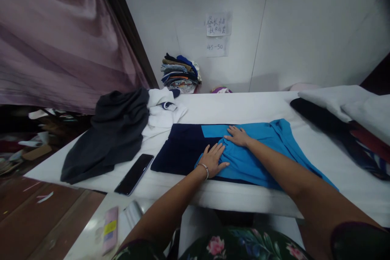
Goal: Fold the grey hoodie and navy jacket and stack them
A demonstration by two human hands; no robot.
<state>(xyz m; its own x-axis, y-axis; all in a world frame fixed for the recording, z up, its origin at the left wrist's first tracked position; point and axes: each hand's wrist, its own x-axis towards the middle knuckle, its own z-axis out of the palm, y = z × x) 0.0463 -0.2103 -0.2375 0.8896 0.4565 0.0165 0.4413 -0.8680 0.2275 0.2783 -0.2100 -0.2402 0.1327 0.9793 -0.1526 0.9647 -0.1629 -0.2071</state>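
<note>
Landmark: white-covered table (237,107), running across the view
Wall: white panel wall (304,28) behind the table, with thin vertical seams
Notes: handwritten paper sign (218,24) on the wall behind the table, above a paper sheet (215,47) marked 45-50
Pile: stacked clothes (179,74) against the wall, behind the table
Curtain: mauve curtain (61,36) hanging in folds left of the table
Post: dark wooden post (124,28) between curtain and wall
Floor: brown floor (39,211) below the table's left end, scattered with scraps
Light: soft and dim

two hands (213,160); one smartphone (134,174); one bracelet (203,169)
</note>
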